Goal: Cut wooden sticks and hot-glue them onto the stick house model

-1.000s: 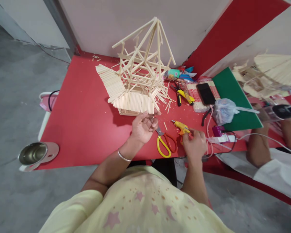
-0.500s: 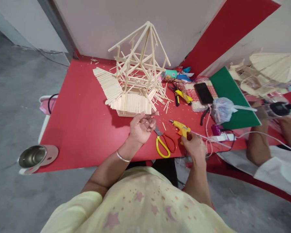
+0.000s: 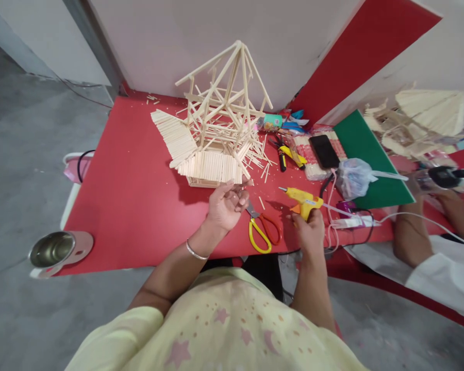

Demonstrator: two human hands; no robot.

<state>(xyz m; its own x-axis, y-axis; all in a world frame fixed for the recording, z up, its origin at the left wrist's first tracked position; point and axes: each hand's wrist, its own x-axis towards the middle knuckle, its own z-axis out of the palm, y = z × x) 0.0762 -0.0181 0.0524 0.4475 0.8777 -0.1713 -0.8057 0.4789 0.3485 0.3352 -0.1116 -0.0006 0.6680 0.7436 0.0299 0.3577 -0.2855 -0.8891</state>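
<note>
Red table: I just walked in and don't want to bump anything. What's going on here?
A person's right hand holds a glue gun. The left hand, fingers curled, is by the front edge of the stick model; whether it grips anything is unclear. Two of the model's lower slopes are covered; its upper frame is bare. Scissors lie on the table between the hands.

I can't make out a single word from here. The glue gun [image 3: 302,198], near the front edge of the bench [image 3: 139,206], carries a small pale label [image 3: 311,202], too tiny to read; towards the back edge, the green container [image 3: 272,122] and stick packets [image 3: 304,149] show only illegible markings.
</note>
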